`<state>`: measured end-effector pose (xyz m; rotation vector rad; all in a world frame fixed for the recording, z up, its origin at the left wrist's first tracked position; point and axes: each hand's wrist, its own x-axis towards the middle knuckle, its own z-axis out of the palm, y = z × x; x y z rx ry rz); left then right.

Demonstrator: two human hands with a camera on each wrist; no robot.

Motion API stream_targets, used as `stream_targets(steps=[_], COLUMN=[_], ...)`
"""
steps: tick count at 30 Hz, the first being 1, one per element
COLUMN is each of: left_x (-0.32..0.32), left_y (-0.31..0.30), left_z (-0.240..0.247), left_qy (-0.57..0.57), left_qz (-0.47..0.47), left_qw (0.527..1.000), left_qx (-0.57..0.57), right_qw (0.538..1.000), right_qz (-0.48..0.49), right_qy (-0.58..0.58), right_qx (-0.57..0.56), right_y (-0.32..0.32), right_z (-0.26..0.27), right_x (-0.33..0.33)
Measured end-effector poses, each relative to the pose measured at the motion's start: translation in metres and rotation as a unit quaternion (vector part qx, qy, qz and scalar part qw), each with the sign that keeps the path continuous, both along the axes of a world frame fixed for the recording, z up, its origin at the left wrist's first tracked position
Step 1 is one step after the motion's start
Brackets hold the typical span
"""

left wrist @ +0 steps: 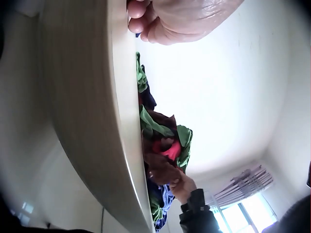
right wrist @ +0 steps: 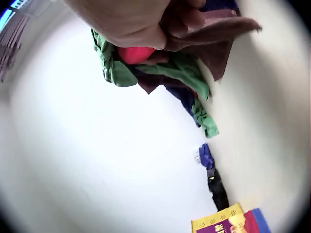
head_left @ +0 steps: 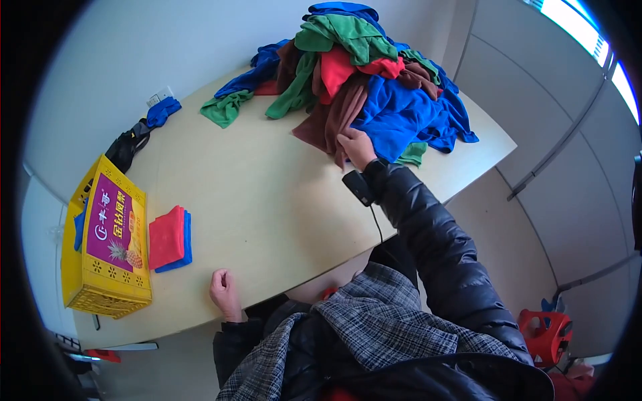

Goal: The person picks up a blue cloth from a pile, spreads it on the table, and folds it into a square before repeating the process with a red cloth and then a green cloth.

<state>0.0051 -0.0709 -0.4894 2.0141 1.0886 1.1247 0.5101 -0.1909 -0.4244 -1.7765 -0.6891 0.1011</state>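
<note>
My right hand pinches a brown cloth at the front of a heap of blue, green, red and brown cloths. In the right wrist view the right hand has thumb and fingers closed on the brown cloth, whose edge sticks out past them. My left hand rests at the table's near edge, fingers curled, holding nothing; the left wrist view shows the left hand with its fingers bent at the tabletop. A folded red cloth lies on a folded blue cloth left of centre.
A yellow crate with a purple label stands at the table's left, blue cloth inside. Behind it lie a black item and a small blue cloth by a wall socket. A red object is on the floor at right.
</note>
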Motion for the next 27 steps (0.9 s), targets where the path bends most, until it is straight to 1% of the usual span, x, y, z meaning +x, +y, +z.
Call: stream_targets(steps=[3,7,8,11,12,13,14,15,16,17,18,19,21,22,23,25,26,27], left_x=[0.002,0.003,0.003,0.004,0.004,0.004,0.003,0.006,0.008,0.008,0.009,0.009,0.010,0.011,0.012,0.014,0.015,0.017], left_y=[-0.003,-0.002,-0.003,-0.005,-0.006,-0.007,-0.008,-0.010,-0.013,-0.016,-0.021,-0.024,-0.025,-0.025,-0.025,-0.025,-0.026,-0.028], left_z=[0.006,0.001,0.002,0.005,0.006,0.006,0.005,0.007,0.008,0.009,0.013,0.015,0.016,0.015,0.016,0.020,0.022,0.023], left_qy=[0.025,0.029,0.029,0.050,0.053,0.058,0.062,0.064,0.063,0.076,0.087,0.099,0.099,0.102,0.105,0.110,0.119,0.128], left_qz=[-0.011,-0.017,-0.021,-0.020,-0.024,-0.026,-0.027,-0.027,-0.029,-0.031,-0.030,-0.030,-0.029,-0.031,-0.034,-0.034,-0.034,-0.034], left_qw=[1.000,0.999,0.999,0.998,0.998,0.997,0.997,0.997,0.996,0.995,0.994,0.992,0.991,0.990,0.989,0.988,0.986,0.985], left_qx=[-0.003,0.016,0.018,0.035,0.038,0.040,0.042,0.045,0.048,0.055,0.062,0.068,0.079,0.089,0.100,0.106,0.110,0.112], right_qw=[0.990,0.987,0.987,0.992,0.992,0.997,0.987,0.962,0.963,0.932,0.886,0.824,0.856,0.927,0.970,0.989,0.956,0.877], right_qz=[0.064,0.072,0.068,0.083,0.078,0.077,0.076,0.073,0.070,0.173,0.275,0.371,0.228,0.210,0.185,0.114,0.282,0.437], right_qy=[0.095,0.123,0.122,0.050,0.052,-0.023,-0.099,-0.174,-0.175,-0.239,-0.302,-0.360,-0.362,-0.222,-0.075,0.044,0.055,0.062], right_qx=[0.087,0.077,0.079,0.086,0.089,-0.006,-0.102,-0.197,-0.194,-0.210,-0.222,-0.233,-0.291,-0.218,-0.138,-0.080,0.057,0.189], right_y=[-0.003,-0.016,-0.015,-0.009,-0.013,-0.016,-0.018,-0.017,-0.018,-0.021,-0.023,-0.024,-0.035,-0.043,-0.052,-0.067,-0.083,-0.097], right_z=[0.026,0.057,0.056,0.051,0.049,0.047,0.045,0.042,0.040,0.040,0.039,0.044,0.096,0.109,0.119,0.140,0.138,0.124], right_x=[-0.023,-0.039,-0.040,-0.043,-0.043,-0.043,-0.043,-0.038,-0.027,-0.008,0.018,0.040,0.066,0.088,0.112,0.151,0.183,0.227])
